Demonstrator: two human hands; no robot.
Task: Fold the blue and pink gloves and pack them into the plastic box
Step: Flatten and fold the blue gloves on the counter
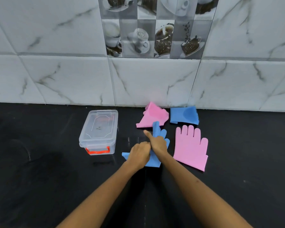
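A blue glove [155,129] lies flat on the black counter in front of me. My left hand [139,153] is closed on its cuff end, and my right hand [157,142] presses on its palm with fingers bent. A pink glove [190,148] lies spread flat just to the right. Against the wall sit a folded pink glove [152,116] and a folded blue glove [183,115]. The clear plastic box [99,130], lid closed and with an orange latch, stands to the left of my hands.
The black counter [39,162] meets a marble-tiled wall [72,79] right behind the folded gloves. A decorative coffee-cup tile panel [155,27] sits higher on the wall.
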